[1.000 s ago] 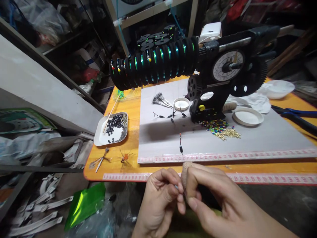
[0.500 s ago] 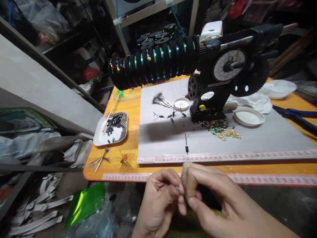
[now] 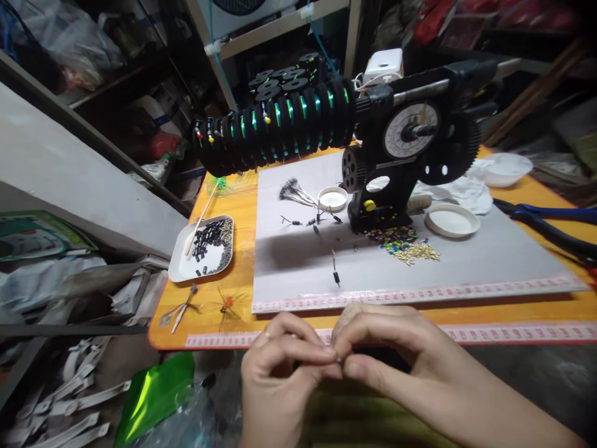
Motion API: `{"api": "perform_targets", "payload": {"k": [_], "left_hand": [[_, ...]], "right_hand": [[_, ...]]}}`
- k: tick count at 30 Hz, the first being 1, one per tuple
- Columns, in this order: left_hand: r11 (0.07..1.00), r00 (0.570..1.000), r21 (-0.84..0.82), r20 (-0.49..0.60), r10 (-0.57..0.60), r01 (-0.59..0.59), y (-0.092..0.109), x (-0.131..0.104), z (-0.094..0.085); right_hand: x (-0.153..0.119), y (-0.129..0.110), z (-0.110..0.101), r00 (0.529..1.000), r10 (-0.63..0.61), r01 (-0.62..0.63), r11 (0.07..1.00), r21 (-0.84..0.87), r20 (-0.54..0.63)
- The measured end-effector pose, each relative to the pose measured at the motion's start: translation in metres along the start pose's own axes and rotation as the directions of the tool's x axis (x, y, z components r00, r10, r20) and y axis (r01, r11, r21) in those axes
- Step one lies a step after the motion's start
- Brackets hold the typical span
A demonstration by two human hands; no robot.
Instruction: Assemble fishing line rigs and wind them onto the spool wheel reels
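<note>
My left hand (image 3: 286, 373) and my right hand (image 3: 405, 351) meet just in front of the table's near edge. Thumb and finger are pinched together on each, tips almost touching. Between them shows a small dark speck (image 3: 338, 360), too tiny to name. A tan textured cover (image 3: 349, 313) wraps one finger of my right hand. Beyond the hands, a small black cylindrical piece with a thin stem (image 3: 336, 278) lies on the grey board (image 3: 298, 286). Several similar pieces (image 3: 311, 222) lie further back, beside a bundle of dark-tipped white strands (image 3: 298, 193).
A black geared machine (image 3: 382, 174) with a dial carries a ribbed roller (image 3: 280, 127) over the board. Colored beads and gold bits (image 3: 415, 252) lie at its base. At left is a white tray (image 3: 180, 270) of black cylinders; at right, blue-black pliers (image 3: 550, 218).
My left hand has turned, its fingers now closed flatter toward the right hand's fingertips. The blue bit seen earlier in the left fingers no longer shows. The whole view has shifted slightly.
</note>
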State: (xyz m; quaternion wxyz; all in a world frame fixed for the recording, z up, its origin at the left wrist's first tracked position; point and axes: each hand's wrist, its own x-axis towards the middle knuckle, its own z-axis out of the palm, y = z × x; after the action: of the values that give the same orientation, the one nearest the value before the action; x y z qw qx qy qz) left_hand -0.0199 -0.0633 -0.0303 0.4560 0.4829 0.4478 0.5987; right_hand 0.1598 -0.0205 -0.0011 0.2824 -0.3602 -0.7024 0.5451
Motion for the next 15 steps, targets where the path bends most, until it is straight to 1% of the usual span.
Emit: {"api": "perform_targets", "payload": {"k": [1,2,3,4,5,6,8,9,10,11,12,13,14,15], "left_hand": [[0.982,0.988,0.11,-0.006,0.152,-0.151,0.001,0.0,0.0],[0.939,0.957,0.19,0.02,0.29,-0.288,0.002,-0.001,0.001],[0.887,0.918,0.241,0.069,0.39,-0.395,0.003,-0.002,0.002],[0.844,0.885,0.267,0.11,0.453,-0.465,0.003,-0.003,0.004],[0.821,0.866,0.276,0.121,0.486,-0.499,0.003,-0.005,0.007],[0.819,0.863,0.275,0.105,0.494,-0.503,0.003,-0.006,0.01],[0.851,0.879,0.246,0.014,0.476,-0.464,0.001,-0.009,0.015],[0.875,0.892,0.215,-0.032,0.451,-0.434,-0.001,-0.01,0.017],[0.901,0.91,0.166,-0.044,0.412,-0.4,-0.003,-0.01,0.018],[0.927,0.932,0.104,-0.01,0.363,-0.36,-0.005,-0.01,0.018],[0.949,0.948,0.03,0.055,0.313,-0.314,-0.007,-0.01,0.018],[0.964,0.957,-0.048,0.118,0.266,-0.262,-0.008,-0.01,0.018],[0.971,0.961,-0.119,0.156,0.227,-0.209,-0.009,-0.01,0.018],[0.972,0.969,-0.171,0.157,0.192,-0.164,-0.01,-0.011,0.019]], "right_hand": [[0.0,0.0,-0.001,1.0,-0.023,0.023,0.999,0.025,-0.009],[0.0,0.0,-0.002,0.998,-0.057,0.057,0.997,0.057,-0.014],[0.0,0.0,-0.002,0.995,-0.103,0.104,0.99,0.092,-0.017],[0.0,0.0,-0.003,0.988,-0.155,0.157,0.98,0.123,-0.02],[0.0,-0.001,-0.003,0.978,-0.206,0.207,0.968,0.143,-0.026],[0.0,-0.001,-0.002,0.967,-0.251,0.254,0.956,0.144,-0.039],[-0.001,0.001,-0.002,0.948,-0.311,0.316,0.946,0.071,-0.072],[-0.001,0.004,-0.003,0.939,-0.329,0.33,0.944,-0.006,-0.1],[-0.001,0.008,-0.005,0.926,-0.349,0.335,0.935,-0.114,-0.145],[-0.002,0.014,-0.008,0.905,-0.375,0.323,0.913,-0.251,-0.201],[-0.003,0.02,-0.013,0.876,-0.405,0.284,0.871,-0.401,-0.26],[-0.005,0.027,-0.019,0.841,-0.438,0.217,0.81,-0.545,-0.317],[-0.007,0.034,-0.027,0.805,-0.472,0.132,0.734,-0.666,-0.36],[-0.01,0.04,-0.035,0.779,-0.494,0.046,0.659,-0.751,-0.386]]}}
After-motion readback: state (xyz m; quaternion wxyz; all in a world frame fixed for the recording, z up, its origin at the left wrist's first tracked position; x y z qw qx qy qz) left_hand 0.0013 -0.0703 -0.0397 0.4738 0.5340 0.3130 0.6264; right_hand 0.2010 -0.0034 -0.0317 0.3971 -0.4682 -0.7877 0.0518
